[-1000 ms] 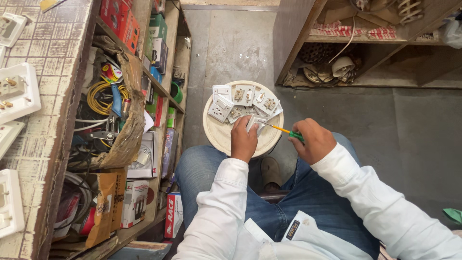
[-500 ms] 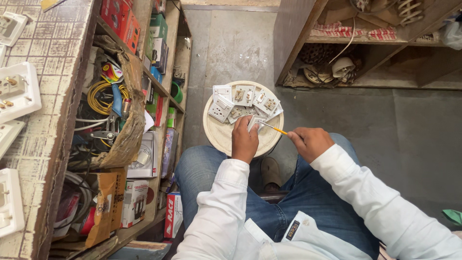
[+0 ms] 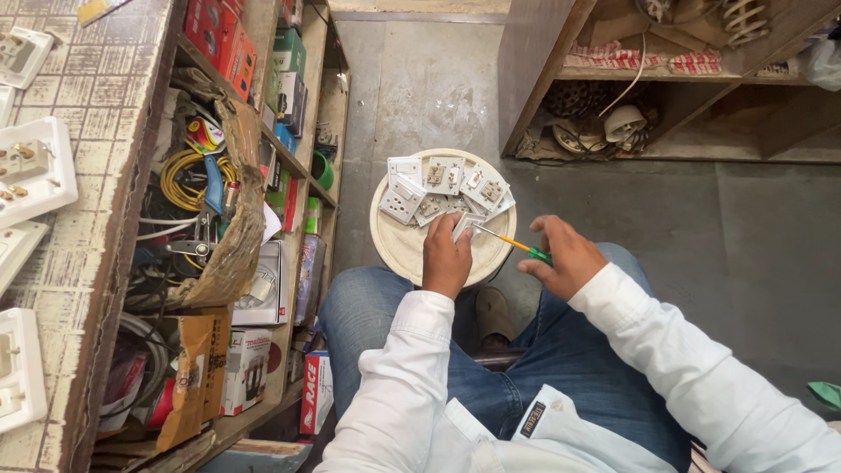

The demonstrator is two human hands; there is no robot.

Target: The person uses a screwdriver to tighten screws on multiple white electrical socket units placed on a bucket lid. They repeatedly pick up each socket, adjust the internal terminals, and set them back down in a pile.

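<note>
A round cream stool top (image 3: 405, 252) stands in front of my knees with several white switch and socket plates (image 3: 444, 186) lying on its far half. My left hand (image 3: 448, 260) rests on the stool and pinches one small white plate (image 3: 465, 223) at its edge. My right hand (image 3: 567, 260) grips a screwdriver (image 3: 511, 243) with a green and yellow handle. Its metal tip points left and touches the plate held in my left hand. Both arms wear white sleeves, and my legs are in blue jeans.
To the left stands a wooden shelf unit (image 3: 296, 166) crammed with boxes, a yellow wire coil (image 3: 184, 180) and tools. White socket boards (image 3: 33, 171) lie on the counter at far left. Another wooden shelf (image 3: 666, 79) with coiled parts stands at top right. Grey floor lies between.
My right hand has drawn back to the right and slightly down, so more of the screwdriver shaft shows. The left hand stays on the stool with the small plate.
</note>
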